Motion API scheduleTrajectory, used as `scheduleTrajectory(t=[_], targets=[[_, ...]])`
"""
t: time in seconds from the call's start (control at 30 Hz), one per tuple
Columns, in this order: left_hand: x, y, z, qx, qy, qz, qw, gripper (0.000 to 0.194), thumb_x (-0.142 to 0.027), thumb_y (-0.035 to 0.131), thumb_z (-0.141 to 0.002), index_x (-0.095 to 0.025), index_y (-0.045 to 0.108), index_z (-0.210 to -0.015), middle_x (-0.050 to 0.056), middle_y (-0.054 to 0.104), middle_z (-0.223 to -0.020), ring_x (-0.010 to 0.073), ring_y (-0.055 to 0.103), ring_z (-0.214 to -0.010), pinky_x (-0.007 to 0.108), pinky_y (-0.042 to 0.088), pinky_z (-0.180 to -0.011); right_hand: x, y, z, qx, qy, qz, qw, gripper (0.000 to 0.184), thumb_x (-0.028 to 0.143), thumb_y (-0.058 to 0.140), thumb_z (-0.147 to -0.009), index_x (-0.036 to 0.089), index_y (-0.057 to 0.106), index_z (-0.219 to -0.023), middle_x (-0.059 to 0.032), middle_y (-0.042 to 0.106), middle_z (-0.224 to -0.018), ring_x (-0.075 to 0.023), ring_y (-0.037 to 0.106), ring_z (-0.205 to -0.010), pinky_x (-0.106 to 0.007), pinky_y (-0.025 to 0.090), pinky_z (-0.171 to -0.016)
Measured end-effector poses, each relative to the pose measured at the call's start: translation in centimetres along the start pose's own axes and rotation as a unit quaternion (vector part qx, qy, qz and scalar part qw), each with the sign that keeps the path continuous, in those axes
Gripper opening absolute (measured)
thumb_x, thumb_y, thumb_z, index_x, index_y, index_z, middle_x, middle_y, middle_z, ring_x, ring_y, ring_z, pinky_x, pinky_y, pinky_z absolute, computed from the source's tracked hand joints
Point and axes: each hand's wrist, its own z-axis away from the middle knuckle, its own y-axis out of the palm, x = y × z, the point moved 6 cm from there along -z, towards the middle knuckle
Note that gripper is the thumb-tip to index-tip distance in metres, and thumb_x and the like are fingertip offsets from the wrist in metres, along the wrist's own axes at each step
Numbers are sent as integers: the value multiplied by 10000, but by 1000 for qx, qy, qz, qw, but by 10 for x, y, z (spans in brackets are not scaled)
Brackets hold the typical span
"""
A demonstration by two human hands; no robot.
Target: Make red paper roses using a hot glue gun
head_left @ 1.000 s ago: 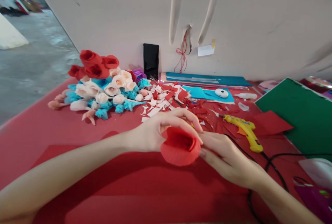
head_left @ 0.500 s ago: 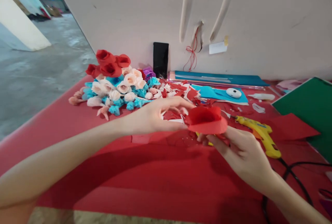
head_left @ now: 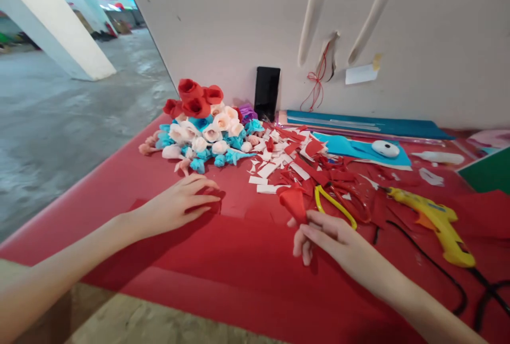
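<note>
A red paper flower (head_left: 293, 201), rolled into a cone and tilted, is pinched at its narrow end by my right hand (head_left: 330, 237). My left hand (head_left: 181, 201) is held low over the red tabletop (head_left: 239, 269), fingers stretched out with nothing seen in them. Beyond that hand lies a heap of finished paper flowers: red ones (head_left: 196, 106), white ones (head_left: 212, 132) and blue ones (head_left: 198, 165). Yellow-handled scissors (head_left: 337, 207) rest just past my right hand. Red and white paper scraps (head_left: 274, 166) are strewn behind the held flower.
On the right lies a yellow glue gun (head_left: 434, 221) with its black cord (head_left: 484, 280). Farther back are blue paper (head_left: 346, 144), a white oval object (head_left: 385, 148) and a white bottle (head_left: 438, 158). A black phone (head_left: 267, 91) leans against the grey panel (head_left: 223, 25).
My left hand has let go of the red flower and moved left and down to the table. My right hand has lowered and tilted the flower. The view has turned left.
</note>
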Motion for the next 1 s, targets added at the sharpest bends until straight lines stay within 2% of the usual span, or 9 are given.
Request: scheduleTrajectory(t=[0.13, 0.27, 0.33, 0.47, 0.57, 0.7, 0.8, 0.9, 1.0], targets=[[-3, -3, 5, -39, -1, -11, 999, 198, -230, 458, -858, -221, 656, -877, 69, 593, -1082, 208, 470, -1067, 387, 326, -980, -10, 4, -3, 11, 2, -16, 1000, 270, 406, 429, -866, 157, 433, -764, -27, 591, -710, -96, 538, -557, -247, 428, -518], [-5, -6, 8, -50, 16, -2, 999, 189, -194, 457, -852, -204, 629, -775, 27, 663, -883, 151, 556, -920, 369, 322, -994, -9, 2, -4, 9, -2, -13, 1000, 262, 407, 429, -862, 157, 431, -783, -28, 590, -714, -97, 542, -558, -248, 421, -509], [-4, -6, 9, -57, 17, 5, 998, 183, -196, 454, -855, -205, 623, -787, 14, 673, -823, 140, 577, -854, 384, 309, -1003, -8, 1, -5, 7, 2, -11, 1000, 274, 418, 434, -855, 160, 418, -764, -28, 585, -705, -96, 541, -554, -248, 418, -505], [1, -7, 10, -62, 20, 23, 998, 162, -216, 472, -852, -229, 633, -866, 1, 695, -847, 145, 592, -842, 396, 290, -1017, -8, 2, -6, 10, 12, -8, 1000, 289, 435, 439, -845, 164, 405, -750, -34, 585, -710, -99, 541, -556, -257, 425, -512], [5, -7, 8, -49, 15, 39, 998, 180, -230, 462, -855, -217, 642, -844, 16, 692, -843, 152, 590, -868, 369, 338, -980, -12, 5, -9, 18, 15, 4, 1000, 307, 460, 431, -837, 163, 412, -761, -38, 591, -706, -104, 546, -544, -272, 440, -525], [10, -9, 5, -18, -19, 55, 998, 216, -239, 420, -862, -206, 633, -845, 48, 663, -898, 165, 583, -908, 308, 426, -868, -20, 9, -12, 35, 25, 36, 998, 342, 490, 437, -823, 153, 444, -759, -68, 621, -737, -128, 577, -591, -306, 466, -598], [12, -10, 2, -8, -58, 60, 996, 192, -254, 417, -853, -200, 601, -843, 30, 659, -878, 148, 608, -818, 257, 459, -767, -23, 9, -10, 33, 33, 54, 997, 344, 483, 463, -817, 145, 472, -760, -91, 635, -787, -143, 596, -660, -316, 471, -660], [14, -13, -3, -30, -114, 55, 992, 176, -289, 405, -858, -190, 550, -854, 12, 660, -815, 137, 620, -704, 226, 461, -651, -23, 9, -8, 34, 38, 64, 997, 348, 486, 458, -822, 144, 483, -765, -93, 637, -805, -146, 601, -681, -314, 476, -672], [17, -19, -7, -82, -168, 43, 981, 170, -300, 387, -865, -183, 509, -868, 16, 664, -789, 152, 623, -695, 245, 453, -658, -23, 9, -8, 38, 36, 65, 997, 350, 486, 448, -830, 142, 483, -773, -95, 639, -811, -144, 603, -683, -312, 476, -672]])
